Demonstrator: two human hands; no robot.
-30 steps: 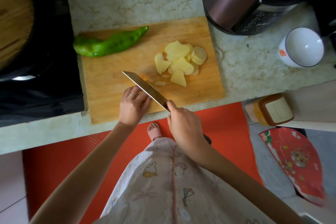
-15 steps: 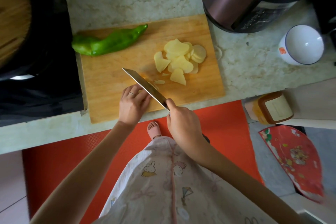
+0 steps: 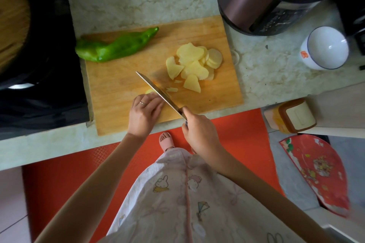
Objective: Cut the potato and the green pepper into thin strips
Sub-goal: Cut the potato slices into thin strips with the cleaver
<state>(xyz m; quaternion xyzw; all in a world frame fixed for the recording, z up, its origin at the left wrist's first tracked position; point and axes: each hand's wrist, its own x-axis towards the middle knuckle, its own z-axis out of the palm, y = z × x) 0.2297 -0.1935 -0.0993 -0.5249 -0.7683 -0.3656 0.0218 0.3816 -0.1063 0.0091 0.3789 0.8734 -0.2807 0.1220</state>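
Note:
A wooden cutting board lies on the counter. A whole green pepper rests at its far left corner. A pile of potato slices sits on the board's right half, with a few thin strips beside the blade. My left hand presses curled fingers down on a small stack of potato slices, mostly hidden under it. My right hand grips the handle of a kitchen knife, whose blade lies right beside my left fingers.
A rice cooker stands behind the board's right corner. A white bowl sits on the counter to the right. A black stove with a wok is on the left. A lidded container stands at lower right.
The knife and my left hand stay at the same spot on the board, with the blade working against the held slices. A few more thin strips lie beside the blade.

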